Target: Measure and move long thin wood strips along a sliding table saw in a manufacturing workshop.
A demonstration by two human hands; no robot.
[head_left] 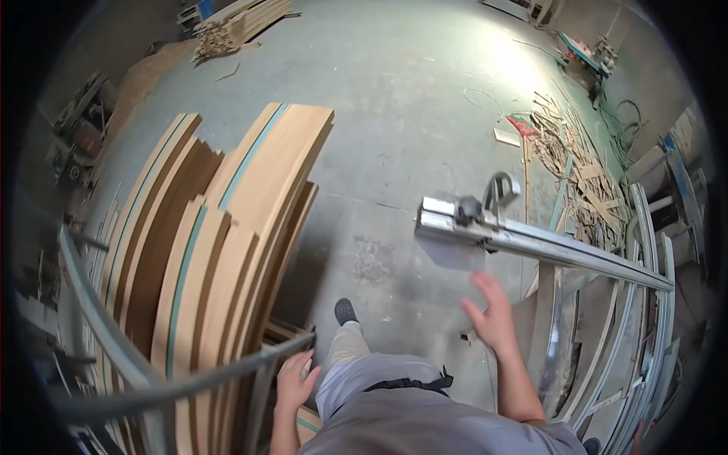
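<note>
The blurred right hand [493,318] has fingers spread; whether the left hand [293,381] grips the rail [227,371], I cannot tell.

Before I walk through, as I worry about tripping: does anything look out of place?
Yes: wood scraps lie tangled on the floor at right, unlike the side-by-side boards at left. A mottled patch also marks the floor ahead; dirt or damage, I can't tell.

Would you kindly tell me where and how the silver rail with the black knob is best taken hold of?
Probably by the plain stretch of the silver rail, right of the black knob, with the right hand from the near side: that stretch looks straight and narrow enough to wrap a hand over, while the knob sits near the free end.
</note>
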